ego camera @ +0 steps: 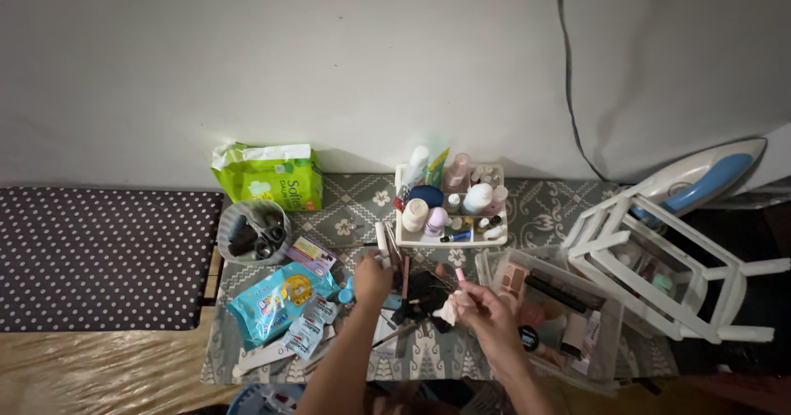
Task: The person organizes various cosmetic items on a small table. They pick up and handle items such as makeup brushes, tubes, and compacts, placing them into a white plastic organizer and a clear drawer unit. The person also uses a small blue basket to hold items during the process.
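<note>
White tissue hides right hand fingertips.

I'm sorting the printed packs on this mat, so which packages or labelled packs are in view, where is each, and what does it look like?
Green pack: soft bag against the wall, back left of the mat, green with a white top.
Blue pack: flat soft pouch, front left, light blue with a yellow picture.
Small card box: flat, purple and white, beside the grey tub.
Sachets: small pale blue packets, next to the left forearm.
</note>
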